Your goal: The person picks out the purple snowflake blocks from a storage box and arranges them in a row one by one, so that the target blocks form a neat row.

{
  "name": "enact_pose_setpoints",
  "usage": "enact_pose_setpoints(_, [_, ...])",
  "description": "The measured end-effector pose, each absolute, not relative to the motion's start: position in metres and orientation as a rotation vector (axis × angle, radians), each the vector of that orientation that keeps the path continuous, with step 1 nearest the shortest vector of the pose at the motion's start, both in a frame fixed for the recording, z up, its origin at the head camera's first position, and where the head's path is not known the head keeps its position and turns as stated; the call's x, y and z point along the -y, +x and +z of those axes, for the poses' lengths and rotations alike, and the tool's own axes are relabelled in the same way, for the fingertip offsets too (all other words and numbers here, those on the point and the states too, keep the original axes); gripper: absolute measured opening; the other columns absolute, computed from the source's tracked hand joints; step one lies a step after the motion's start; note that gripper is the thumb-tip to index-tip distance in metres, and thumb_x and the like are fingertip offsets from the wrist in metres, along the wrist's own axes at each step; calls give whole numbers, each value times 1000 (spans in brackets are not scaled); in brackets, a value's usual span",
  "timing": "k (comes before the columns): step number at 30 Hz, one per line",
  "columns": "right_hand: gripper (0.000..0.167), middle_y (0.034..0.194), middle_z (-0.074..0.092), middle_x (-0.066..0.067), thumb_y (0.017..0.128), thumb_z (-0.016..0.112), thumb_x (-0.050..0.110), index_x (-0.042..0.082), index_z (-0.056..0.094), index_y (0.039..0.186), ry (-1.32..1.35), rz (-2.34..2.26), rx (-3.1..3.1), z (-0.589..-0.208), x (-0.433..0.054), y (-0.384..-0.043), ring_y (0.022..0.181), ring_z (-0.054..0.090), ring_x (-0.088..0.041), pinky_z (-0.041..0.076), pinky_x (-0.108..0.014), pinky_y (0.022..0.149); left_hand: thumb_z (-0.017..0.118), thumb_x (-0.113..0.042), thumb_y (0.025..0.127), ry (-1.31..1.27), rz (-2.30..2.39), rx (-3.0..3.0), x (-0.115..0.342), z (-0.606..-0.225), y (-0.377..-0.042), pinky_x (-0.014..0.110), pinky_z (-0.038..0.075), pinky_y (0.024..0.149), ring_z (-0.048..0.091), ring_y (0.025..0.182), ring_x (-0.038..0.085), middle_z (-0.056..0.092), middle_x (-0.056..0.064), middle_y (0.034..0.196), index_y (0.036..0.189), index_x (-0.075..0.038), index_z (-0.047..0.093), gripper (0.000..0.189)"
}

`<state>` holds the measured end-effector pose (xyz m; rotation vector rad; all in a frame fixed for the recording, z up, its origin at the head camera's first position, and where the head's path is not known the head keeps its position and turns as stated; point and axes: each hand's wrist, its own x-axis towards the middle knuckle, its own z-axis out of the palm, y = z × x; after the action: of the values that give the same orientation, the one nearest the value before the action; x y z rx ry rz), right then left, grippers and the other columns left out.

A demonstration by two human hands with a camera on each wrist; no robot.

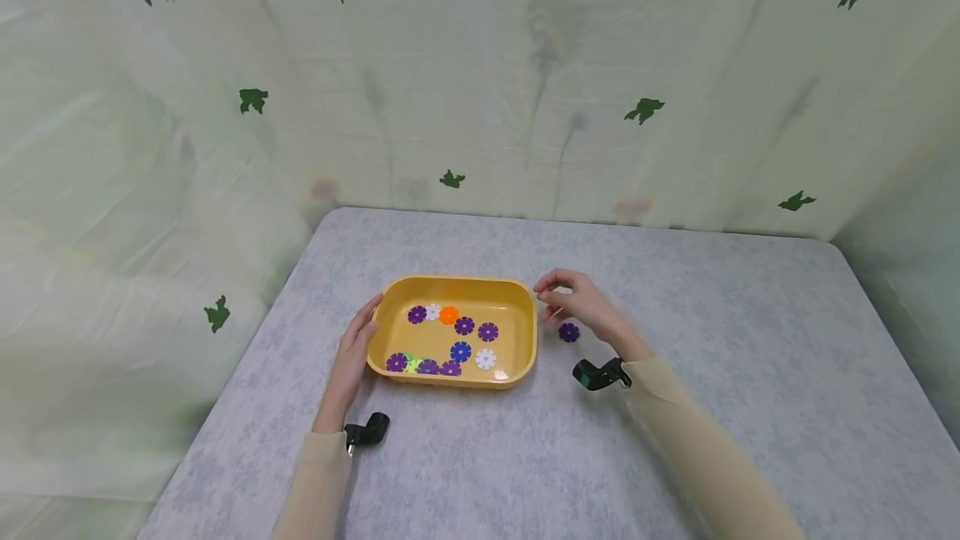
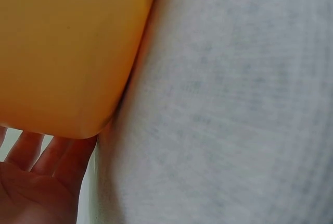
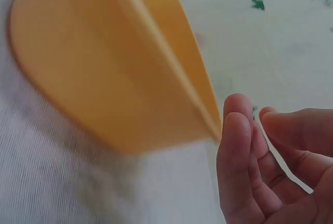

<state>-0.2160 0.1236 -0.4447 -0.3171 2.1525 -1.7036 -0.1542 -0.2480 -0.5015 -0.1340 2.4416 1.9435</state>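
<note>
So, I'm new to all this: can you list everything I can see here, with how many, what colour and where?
Tray: one, yellow, on the table
Purple discs: six, purple, in the tray
White discs: two, white, in the tray
Orange disc: one, orange, in the tray
Blue disc: one, blue, in the tray
Green discs: count unclear, yellow-green, partly covered in the tray
Loose disc: one, purple, on the table by the right hand
Table: one, grey-blue, under the tray
Backdrop: pale green, dark green motifs, behind the table
Wrist cameras: two, black, one per wrist
Sleeves: two, beige, on the forearms
Hands: two, bare, left touching the tray, right beside its opposite end
</note>
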Motion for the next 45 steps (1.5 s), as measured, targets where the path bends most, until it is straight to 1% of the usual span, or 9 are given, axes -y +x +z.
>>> enact_pose_setpoints(6, [27, 115, 54, -30, 98, 53, 8, -10, 54, 118, -396, -1654, -2117, -431, -87, -217, 77, 63, -25, 57, -36, 71, 34, -37, 104, -108, 1963, -2438, 249, -501, -154, 40, 24, 112, 24, 140, 16, 28, -7, 153, 149, -29, 33, 46])
enact_pose_setpoints(8, [27, 115, 53, -30, 98, 53, 8, -9, 54, 118, -411, -1629, -2110, -429, -76, -217, 79, 64, -28, 57, -38, 73, 34, -37, 104, -99, 1965, -2441, 249, -501, -153, 41, 24, 112, 24, 140, 17, 28, -7, 154, 149, -28, 34, 46])
enact_pose_setpoints(11, [26, 114, 54, -30, 97, 54, 8, -9, 55, 117, -428, -1584, -2107, -431, -62, -218, 80, 65, -32, 56, -42, 75, 34, -37, 104, -100, 1956, -2447, 249, -501, -154, 41, 24, 112, 24, 140, 17, 28, -7, 154, 149, -29, 34, 46])
enact_pose_setpoints(17, [25, 111, 55, -30, 97, 53, 6, -10, 55, 116, -421, -1537, -2075, -436, -42, -216, 77, 65, -34, 57, -42, 73, 34, -37, 104, -101, 1949, -2451, 249, -501, -154, 42, 23, 112, 23, 141, 18, 28, -7, 154, 149, -30, 34, 45])
enact_pose_setpoints(22, [22, 104, 57, -28, 96, 51, 1, -11, 55, 114, -394, -1506, -2058, -440, -34, -214, 76, 66, -36, 55, -49, 75, 34, -37, 104, -102, 1944, -2456, 249, -500, -153, 42, 23, 113, 23, 141, 18, 28, -7, 154, 149, -29, 34, 46])
enact_pose_setpoints(26, [21, 99, 60, -26, 96, 51, 2, -9, 56, 113, -339, -1436, -2068, -443, -30, -215, 72, 66, -32, 57, -43, 71, 34, -38, 104, -116, 1941, -2455, 250, -501, -153, 42, 23, 113, 23, 141, 17, 28, -8, 154, 149, -30, 34, 46])
enact_pose_setpoints(30, [17, 95, 60, -22, 96, 51, 4, -5, 56, 110, -259, -1375, -2060, -446, -26, -217, 70, 66, -31, 57, -36, 65, 34, -38, 104, -116, 1940, -2453, 250, -501, -153, 42, 23, 113, 22, 141, 17, 28, -7, 154, 149, -30, 34, 46])
enact_pose_setpoints(37, [16, 92, 61, -19, 96, 50, 3, -2, 59, 108, -128, -1306, -2097, -447, -20, -220, 69, 67, -30, 57, -35, 62, 34, -38, 104, -119, 1945, -2452, 249, -500, -152, 41, 22, 113, 21, 141, 17, 28, -8, 153, 149, -29, 34, 46])
enact_pose_setpoints(45, [17, 92, 61, -17, 95, 52, 4, -1, 61, 110, -108, -1253, -2168, -446, -19, -219, 69, 66, -29, 57, -32, 63, 35, -38, 104, -117, 1958, -2444, 247, -500, -152, 42, 22, 113, 21, 141, 17, 28, -7, 154, 149, -28, 35, 46])
